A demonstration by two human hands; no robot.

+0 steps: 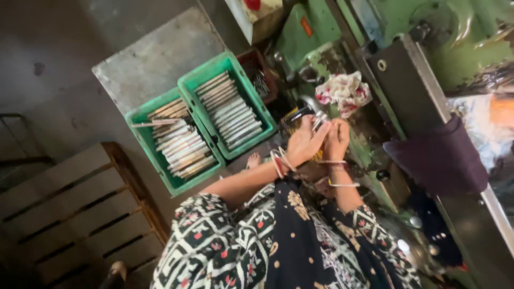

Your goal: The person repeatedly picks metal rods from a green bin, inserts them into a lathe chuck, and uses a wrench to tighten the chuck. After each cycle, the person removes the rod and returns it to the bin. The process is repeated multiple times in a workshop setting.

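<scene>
My left hand (304, 142) and right hand (337, 138) meet side by side, touching, in front of the machine (423, 64). A small metal part (317, 121) sits between my fingers. A crumpled rag (344, 92) lies on the machine just behind my hands. Two crates (184, 85) stand side by side to my left, each holding rows of metal bars (230, 111). A wooden pallet (69, 208) lies further left, on the floor.

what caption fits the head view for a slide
Both hands, left and right, meet at a green machine beside two green crates of metal bars.
</scene>
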